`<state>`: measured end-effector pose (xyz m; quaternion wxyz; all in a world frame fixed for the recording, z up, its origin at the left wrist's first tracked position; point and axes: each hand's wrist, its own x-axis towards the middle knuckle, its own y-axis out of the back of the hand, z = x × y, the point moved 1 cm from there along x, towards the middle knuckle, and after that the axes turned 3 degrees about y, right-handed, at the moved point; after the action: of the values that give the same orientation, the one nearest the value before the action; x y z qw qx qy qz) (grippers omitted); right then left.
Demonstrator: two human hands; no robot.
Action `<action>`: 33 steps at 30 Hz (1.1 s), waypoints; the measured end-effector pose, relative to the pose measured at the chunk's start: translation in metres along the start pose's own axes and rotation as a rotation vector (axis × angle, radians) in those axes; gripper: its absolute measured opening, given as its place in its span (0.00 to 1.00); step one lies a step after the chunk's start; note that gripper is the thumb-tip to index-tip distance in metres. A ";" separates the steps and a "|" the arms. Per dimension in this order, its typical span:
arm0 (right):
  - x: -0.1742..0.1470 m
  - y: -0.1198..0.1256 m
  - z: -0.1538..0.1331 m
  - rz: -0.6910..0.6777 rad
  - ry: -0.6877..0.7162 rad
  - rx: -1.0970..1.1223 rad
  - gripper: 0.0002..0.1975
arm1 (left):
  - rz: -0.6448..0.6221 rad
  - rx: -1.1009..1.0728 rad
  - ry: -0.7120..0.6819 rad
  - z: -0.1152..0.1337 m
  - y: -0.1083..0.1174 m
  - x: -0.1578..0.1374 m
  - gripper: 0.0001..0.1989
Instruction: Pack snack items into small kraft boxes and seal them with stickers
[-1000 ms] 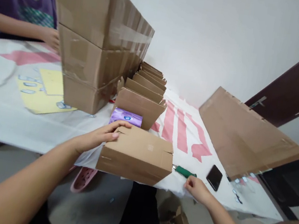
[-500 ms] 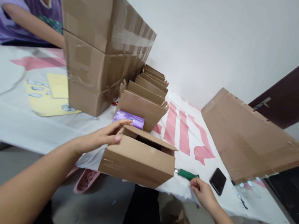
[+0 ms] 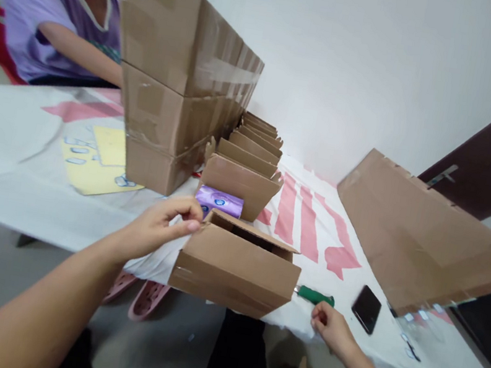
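Observation:
A small brown cardboard box [image 3: 235, 270] lies at the table's front edge, its top flap partly raised over a dark gap. At the box's left upper corner, my left hand [image 3: 166, 221] has its fingers bent and its thumb on the edge, pinching the cardboard there. My right hand [image 3: 332, 325] is closed just below a green-handled tool [image 3: 316, 296], with nothing visible in it. The tool lies on the cloth; its metal end reaches behind the box's right side. A purple wrapped roll or packet [image 3: 223, 202] lies behind the box, close to my left fingers.
Stacked taped cartons [image 3: 154, 112] rise on the left, beside a row of open boxes [image 3: 241, 180]. A black phone [image 3: 366, 308] and a large cardboard panel [image 3: 434, 241] are right. Yellow paper [image 3: 107, 167] lies left, near a person in purple [image 3: 52, 45]. Pink clogs [image 3: 148, 301] are below.
My left fingers have drawn back from across the flap and bent at the box's corner. My right hand has come slightly away from the green handle. The view has shifted a little left.

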<state>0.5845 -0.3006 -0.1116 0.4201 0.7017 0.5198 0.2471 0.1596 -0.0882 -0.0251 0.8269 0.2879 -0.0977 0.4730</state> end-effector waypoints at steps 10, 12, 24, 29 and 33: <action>0.000 0.027 -0.031 0.079 0.202 -0.325 0.06 | -0.445 0.093 -0.167 0.034 -0.016 -0.005 0.16; 0.000 0.034 -0.052 0.173 0.305 -0.281 0.08 | -0.475 0.159 -0.206 0.035 -0.018 -0.003 0.14; 0.019 0.063 -0.176 0.055 0.836 0.130 0.12 | -0.321 0.496 -0.397 0.061 -0.015 -0.019 0.04; 0.021 0.057 -0.210 -0.375 0.999 -0.042 0.21 | -0.342 0.490 -0.387 0.066 -0.016 -0.025 0.09; 0.010 0.055 -0.220 -0.308 1.108 -0.176 0.21 | -0.323 0.522 -0.367 0.068 -0.015 -0.030 0.09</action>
<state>0.4445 -0.2234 0.0500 0.1730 0.3464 0.7357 0.5558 0.1638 -0.1541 0.0115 0.7582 0.5814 -0.0735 0.2857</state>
